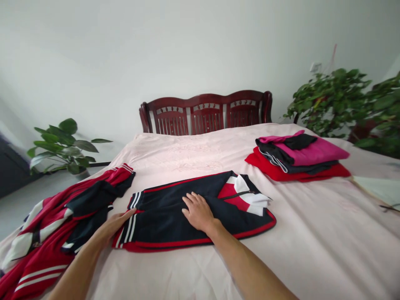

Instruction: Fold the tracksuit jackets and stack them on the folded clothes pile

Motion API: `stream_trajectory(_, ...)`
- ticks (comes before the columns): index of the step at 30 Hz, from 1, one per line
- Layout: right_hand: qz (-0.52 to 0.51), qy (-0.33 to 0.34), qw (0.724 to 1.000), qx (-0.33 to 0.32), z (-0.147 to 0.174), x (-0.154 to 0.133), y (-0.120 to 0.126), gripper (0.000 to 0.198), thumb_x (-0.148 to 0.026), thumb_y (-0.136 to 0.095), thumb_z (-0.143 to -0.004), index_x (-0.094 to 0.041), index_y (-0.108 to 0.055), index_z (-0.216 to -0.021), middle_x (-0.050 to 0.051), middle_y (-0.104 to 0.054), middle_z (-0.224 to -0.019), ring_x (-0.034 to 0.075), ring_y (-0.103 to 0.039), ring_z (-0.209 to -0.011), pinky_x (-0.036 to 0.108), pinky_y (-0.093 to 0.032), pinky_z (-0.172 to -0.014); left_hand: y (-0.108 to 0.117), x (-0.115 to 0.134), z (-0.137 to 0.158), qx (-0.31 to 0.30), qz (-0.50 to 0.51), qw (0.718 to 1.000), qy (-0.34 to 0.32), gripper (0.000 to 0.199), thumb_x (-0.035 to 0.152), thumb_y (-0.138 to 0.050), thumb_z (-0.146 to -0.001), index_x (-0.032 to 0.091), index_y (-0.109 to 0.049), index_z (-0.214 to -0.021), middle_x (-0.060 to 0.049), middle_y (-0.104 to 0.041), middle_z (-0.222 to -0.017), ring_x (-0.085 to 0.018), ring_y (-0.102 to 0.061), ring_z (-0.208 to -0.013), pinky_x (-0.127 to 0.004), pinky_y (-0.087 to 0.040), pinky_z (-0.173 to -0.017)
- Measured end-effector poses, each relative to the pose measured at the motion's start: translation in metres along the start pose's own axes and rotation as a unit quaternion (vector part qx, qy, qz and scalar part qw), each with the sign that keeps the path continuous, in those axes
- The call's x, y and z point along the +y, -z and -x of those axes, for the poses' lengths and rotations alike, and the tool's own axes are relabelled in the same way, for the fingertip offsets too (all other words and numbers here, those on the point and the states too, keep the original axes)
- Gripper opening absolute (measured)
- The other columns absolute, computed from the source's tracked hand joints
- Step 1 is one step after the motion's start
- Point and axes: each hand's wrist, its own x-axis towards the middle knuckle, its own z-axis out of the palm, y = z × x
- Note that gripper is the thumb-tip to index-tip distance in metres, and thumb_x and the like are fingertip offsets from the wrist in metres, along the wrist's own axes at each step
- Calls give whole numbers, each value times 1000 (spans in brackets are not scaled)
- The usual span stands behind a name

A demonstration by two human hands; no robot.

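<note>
A navy jacket (168, 223) with red edging, white-striped ends and a red-and-white collar lies folded flat on the bed. My right hand (198, 212) rests palm down on its middle, fingers stretched out. At the striped left end, my left hand (115, 225) grips the jacket's edge with a digit on top; its other fingers are mostly hidden. Left of that hand, a loose heap of red, navy and white clothing (54, 221) spreads across the bed, with more striped ends showing.
On the right of the pink bedsheet (193, 154) sits a stack of folded clothes (325, 150), magenta on top and red below. A dark red wooden headboard (206, 106) stands at the back. Leafy plants flank the bed, one left (67, 141) and others right (334, 100).
</note>
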Motion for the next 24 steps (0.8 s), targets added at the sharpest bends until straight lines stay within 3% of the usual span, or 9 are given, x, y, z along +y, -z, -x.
stream_trajectory(2, 0, 1, 1000, 4, 0, 0, -1, 51, -41, -46, -96, -19, -51, -141, 11, -47, -150, 27, -36, -142, 45, -24, -118, 1, 3, 3, -70, 61, 996, 16, 55, 60, -77, -67, 14, -71, -96, -11, -78, -93, -29, -73, -94, -37, -58, -88)
stream_trajectory(6, -1, 5, 1000, 10, -1, 2, -3, 50, -39, -47, -96, -18, -52, -141, 11, -48, -149, 28, -37, -141, 45, -25, -118, -1, 3, 11, -120, 118, 985, -47, 58, 50, -83, -67, 16, -67, -111, -11, -77, -106, -29, -73, -99, -38, -57, -93)
stream_trajectory(12, -23, 9, 999, 35, 1, -3, -2, 49, -27, -50, -93, -14, -54, -139, 14, -50, -147, 28, -38, -141, 47, -23, -119, -7, 8, 26, -125, 164, 978, -15, 65, 39, -86, -66, 17, -59, -121, -13, -78, -97, -32, -75, -85, -45, -63, -78)
stream_trajectory(16, -154, 15, 986, 55, -3, -29, 3, 54, -17, -49, -88, -14, -51, -142, 13, -48, -149, 25, -37, -141, 44, -25, -119, -7, 15, 28, -114, 185, 976, -26, 67, 35, -85, -69, 17, -55, -125, -13, -78, -93, -31, -76, -80, -44, -64, -74)
stream_trajectory(19, -351, -18, 935, 39, -19, -55, 1, 57, -28, -50, -90, -17, -45, -146, 12, -45, -151, 21, -38, -141, 42, -27, -119, -6, 23, 30, -118, 185, 975, -33, 62, 35, -84, -70, 16, -56, -123, -13, -78, -94, -30, -76, -80, -44, -63, -76)
stream_trajectory(22, -555, -88, 827, 6, -44, -77, -11, 60, -48, -47, -94, -20, -43, -147, 10, -40, -155, 22, -34, -144, 42, -22, -120, -9, 36, 38, -122, 183, 974, -60, 60, 35, -83, -71, 18, -57, -122, -12, -77, -95, -29, -76, -81, -43, -63, -77)
stream_trajectory(24, -656, -90, 749, 8, -59, -90, -18, 62, -57, -48, -92, -22, -47, -144, 8, -42, -154, 23, -32, -145, 44, -20, -120, -16, 49, 47, -125, 180, 972, -81, 60, 34, -83, -71, 18, -57, -123, -11, -77, -95, -29, -75, -80, -41, -62, -76)
